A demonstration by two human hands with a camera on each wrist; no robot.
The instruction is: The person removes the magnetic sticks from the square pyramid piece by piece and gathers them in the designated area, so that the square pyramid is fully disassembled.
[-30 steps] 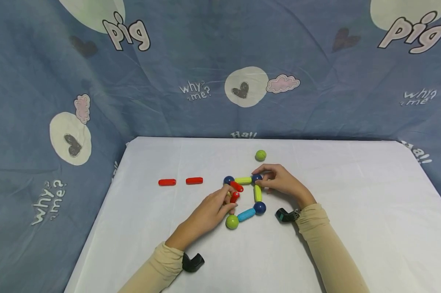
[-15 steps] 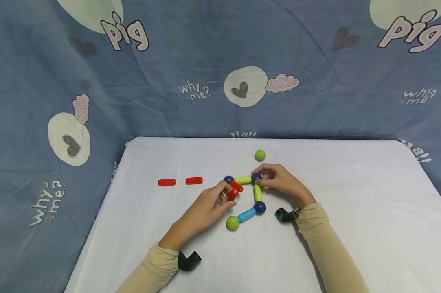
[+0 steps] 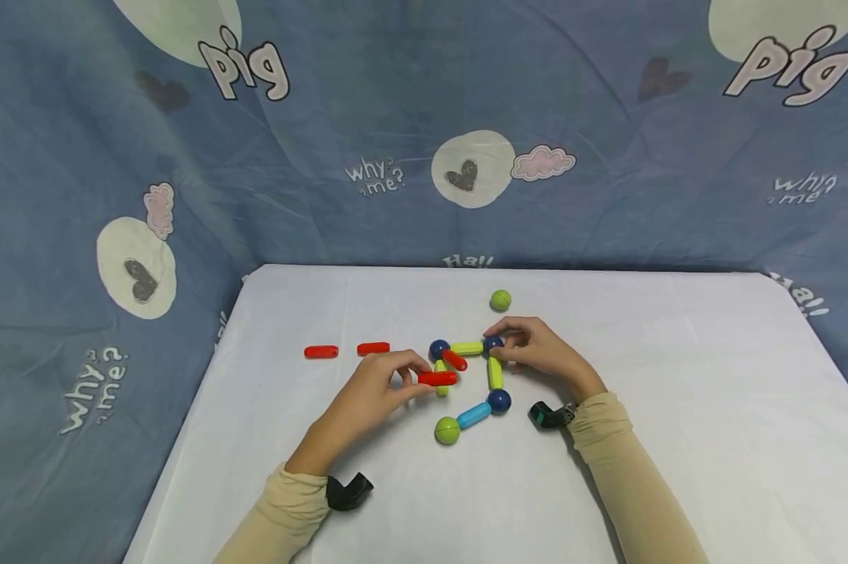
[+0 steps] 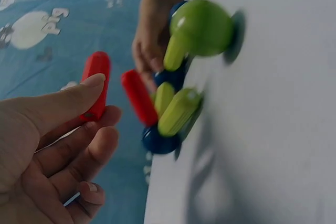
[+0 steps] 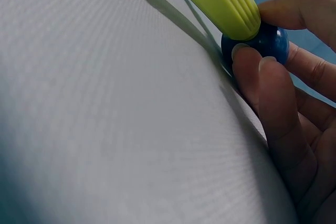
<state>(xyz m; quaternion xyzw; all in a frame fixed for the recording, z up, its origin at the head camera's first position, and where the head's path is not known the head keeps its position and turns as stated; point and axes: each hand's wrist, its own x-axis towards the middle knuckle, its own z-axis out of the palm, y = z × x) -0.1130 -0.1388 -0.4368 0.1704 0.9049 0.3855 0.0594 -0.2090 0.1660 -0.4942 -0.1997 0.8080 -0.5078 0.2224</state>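
My left hand (image 3: 377, 384) pinches a red rod (image 4: 96, 85) between thumb and fingers, level in the head view, above the left side of a ball-and-rod frame. My right hand (image 3: 543, 348) grips the blue ball (image 5: 273, 43) at that frame's far right corner. Yellow-green rods (image 3: 467, 348) run from this ball to another blue ball (image 3: 439, 349) and to a nearer blue ball (image 3: 499, 401). A light-blue rod (image 3: 474, 414) joins the nearer one to a green ball (image 3: 448, 430). Another red rod (image 4: 139, 97) slants up from the far left ball, beside a yellow-green rod (image 4: 180, 112).
Two loose red rods, one farther left (image 3: 321, 352) and one nearer (image 3: 373, 348), lie left of the frame on the white table (image 3: 677, 407). A loose green ball (image 3: 500, 300) sits behind the frame. Blue printed cloth (image 3: 367, 94) hangs behind the table.
My left hand has drawn back leftward from the frame with the red rod, which has turned from pointing at the camera to lying sideways. The left yellow-green rod now shows. My right hand stays put.
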